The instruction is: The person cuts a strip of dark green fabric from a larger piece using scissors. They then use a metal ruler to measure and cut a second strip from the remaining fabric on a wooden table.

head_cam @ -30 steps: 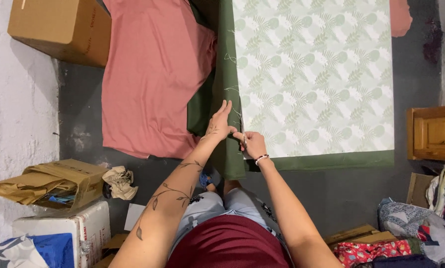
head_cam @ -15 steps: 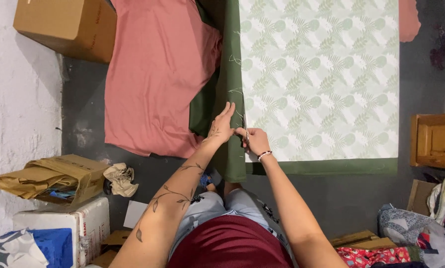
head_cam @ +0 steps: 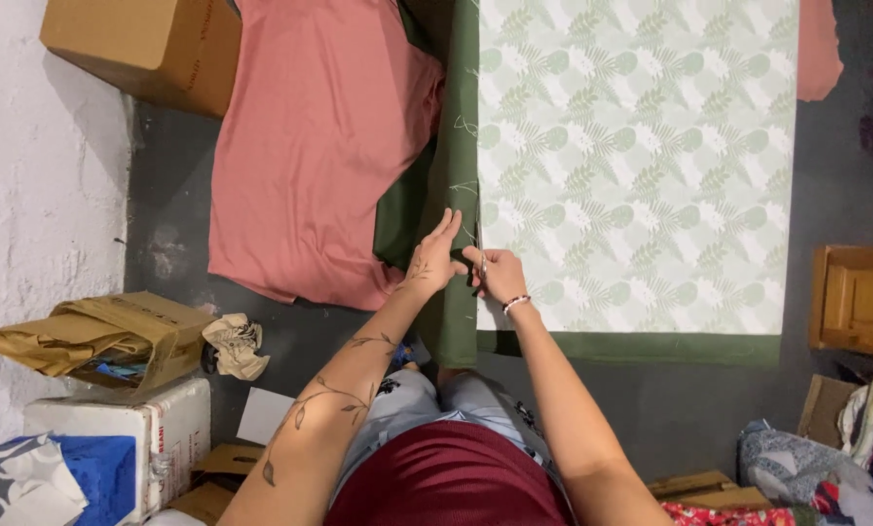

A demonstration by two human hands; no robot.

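The left hand (head_cam: 434, 259) is lying flat, fingers stretched out, pressing on the dark green fabric (head_cam: 456, 175) at its seam. The right hand (head_cam: 495, 275) is closed around a small metal tool (head_cam: 483, 276), perhaps little scissors, but it is too small to tell for sure. The tool is touching the line where the green border is meeting the leaf-print fabric (head_cam: 641, 166), which is pale with light green fern leaves. Loose white threads (head_cam: 465, 127) are sticking out along this seam. The cloth is lying spread on the grey floor (head_cam: 670, 409), its lower green edge straight. A pink fabric (head_cam: 310, 156) is lying just beside it on the left, partly over the green. Free floor is showing below the cloth; a cardboard box (head_cam: 144, 49) and a wooden cabinet (head_cam: 860, 302) are standing at the sides.
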